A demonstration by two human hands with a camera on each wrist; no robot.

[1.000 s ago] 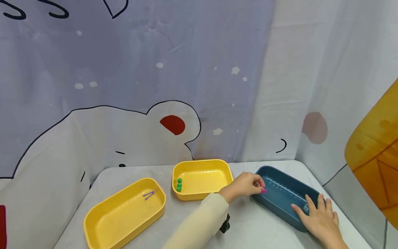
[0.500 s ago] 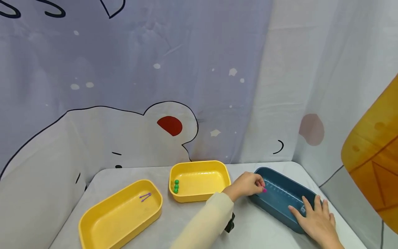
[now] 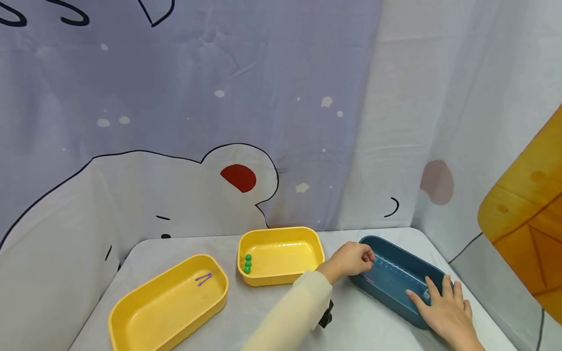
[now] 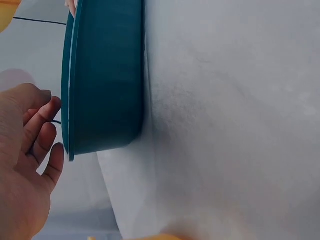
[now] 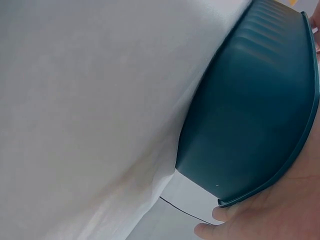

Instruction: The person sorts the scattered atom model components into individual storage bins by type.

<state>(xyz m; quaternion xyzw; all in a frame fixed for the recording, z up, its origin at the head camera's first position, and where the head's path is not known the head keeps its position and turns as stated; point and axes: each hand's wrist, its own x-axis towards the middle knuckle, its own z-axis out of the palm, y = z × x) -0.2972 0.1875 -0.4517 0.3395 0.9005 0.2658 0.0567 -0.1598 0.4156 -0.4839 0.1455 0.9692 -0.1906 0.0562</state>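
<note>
In the head view, my left hand (image 3: 351, 258) hovers over the near left end of the dark blue tray (image 3: 406, 261), its fingers loosely curled with nothing seen between them. A thin pink stick (image 3: 369, 279) lies in the tray just below those fingertips. The left wrist view shows the same hand (image 4: 30, 150) beside the tray's rim, thumb and fingertips slightly apart. My right hand (image 3: 450, 309) rests on the tray's right end with fingers spread over the rim. In the right wrist view, part of that hand (image 5: 280, 210) lies along the rim.
A yellow tray (image 3: 283, 279) at the back middle holds several green balls (image 3: 248, 263) in a row. Another yellow tray (image 3: 169, 307), on the left, contains thin purple sticks (image 3: 204, 278). Printed curtains surround the white-covered table (image 3: 342, 321).
The pink piece has left my left fingertips and now lies in the blue tray. My right hand stays on the tray's edge. The head view has shifted slightly.
</note>
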